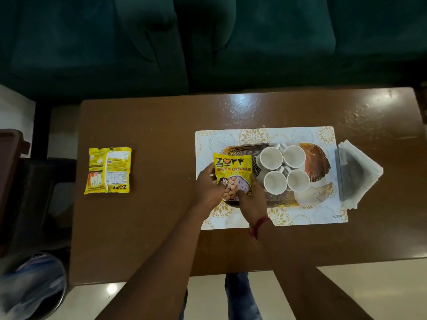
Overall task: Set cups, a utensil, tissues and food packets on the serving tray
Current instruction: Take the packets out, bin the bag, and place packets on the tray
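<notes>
Head view: left hand (209, 187) and right hand (250, 199) both close on the soya packet (233, 174), held over the left end of the tray (316, 162). Risk: the slick, pillowy packet may nudge the four white ceramic cups (283, 168). The second packet (108, 170) lies well apart; folded tissues (360, 174) rest off-tray.

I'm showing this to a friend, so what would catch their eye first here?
Probably the bright yellow soya chunks packet, held by both hands at the tray's left end beside four white cups. Next, a matching second packet lying alone, back side up, far left on the brown table.
</notes>
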